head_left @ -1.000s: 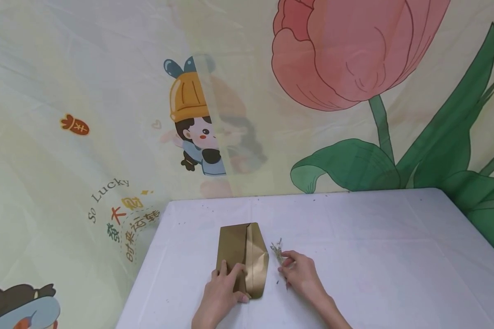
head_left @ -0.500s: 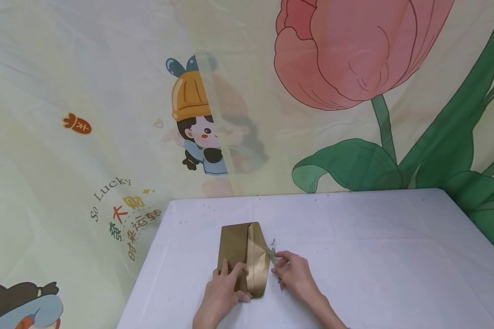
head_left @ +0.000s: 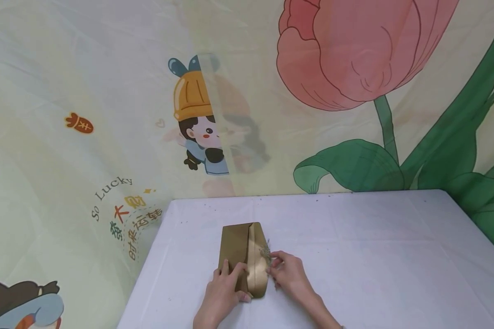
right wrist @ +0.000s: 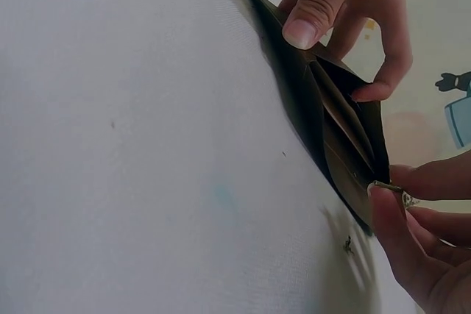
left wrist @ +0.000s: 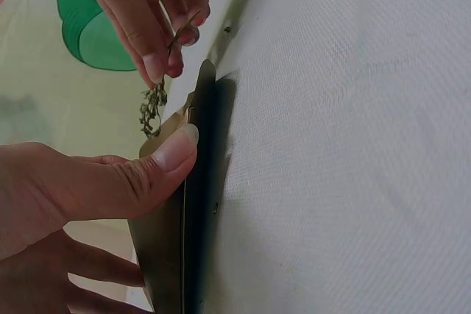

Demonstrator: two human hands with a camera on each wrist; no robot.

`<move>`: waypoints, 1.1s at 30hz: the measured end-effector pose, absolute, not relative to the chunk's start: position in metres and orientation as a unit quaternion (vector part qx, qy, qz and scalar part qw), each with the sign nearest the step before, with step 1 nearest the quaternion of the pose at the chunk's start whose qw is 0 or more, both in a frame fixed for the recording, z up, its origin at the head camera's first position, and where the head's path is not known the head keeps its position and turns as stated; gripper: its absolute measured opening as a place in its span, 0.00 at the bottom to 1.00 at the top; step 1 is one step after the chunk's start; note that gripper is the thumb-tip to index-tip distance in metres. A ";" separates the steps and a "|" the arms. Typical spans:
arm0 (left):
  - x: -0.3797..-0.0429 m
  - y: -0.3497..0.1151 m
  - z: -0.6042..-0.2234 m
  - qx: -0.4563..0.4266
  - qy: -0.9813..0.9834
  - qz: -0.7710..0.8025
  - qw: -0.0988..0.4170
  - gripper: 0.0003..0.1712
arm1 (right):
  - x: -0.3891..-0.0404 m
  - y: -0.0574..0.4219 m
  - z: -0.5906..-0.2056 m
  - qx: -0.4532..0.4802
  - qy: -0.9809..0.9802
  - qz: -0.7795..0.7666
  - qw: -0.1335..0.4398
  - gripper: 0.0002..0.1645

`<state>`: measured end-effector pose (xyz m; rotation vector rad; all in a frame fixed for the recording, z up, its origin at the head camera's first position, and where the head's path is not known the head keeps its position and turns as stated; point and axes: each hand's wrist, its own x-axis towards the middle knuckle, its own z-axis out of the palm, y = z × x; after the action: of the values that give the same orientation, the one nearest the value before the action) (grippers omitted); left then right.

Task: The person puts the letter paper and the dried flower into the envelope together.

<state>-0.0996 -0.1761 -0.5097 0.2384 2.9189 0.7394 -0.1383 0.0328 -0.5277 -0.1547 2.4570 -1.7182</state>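
Note:
A gold envelope (head_left: 234, 242) lies on the white-covered table, its flap folded out to the right. My left hand (head_left: 224, 294) holds it at the near end, the thumb at the edge and the other fingers over the body. In the right wrist view, the envelope's mouth (right wrist: 342, 112) gapes, with a left fingertip at its upper lip. Between thumb and fingertips, my right hand (head_left: 290, 274) pinches a small dried flower sprig (left wrist: 152, 106) by its thin stem. The sprig's head overlaps the flap's right edge in the head view.
White cloth covers the table (head_left: 374, 256), with small dark crumbs scattered on it. One dark bit (right wrist: 348, 244) lies near the envelope. Behind the table hangs a printed backdrop (head_left: 247, 91) with a large pink tulip.
My right hand has moved left with the sprig, from the cloth beside the envelope to the flap's edge. The left hand keeps its hold, almost unmoved.

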 end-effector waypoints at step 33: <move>-0.100 -0.176 -0.510 0.077 0.964 0.249 0.058 0.35 | -0.148 0.005 -0.537 -0.083 0.818 -0.565 0.068 0.24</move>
<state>-0.1003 -0.1755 -0.5101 0.2329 2.9199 0.7545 -0.1482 0.0052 -0.5374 -0.2489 2.4632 -1.7025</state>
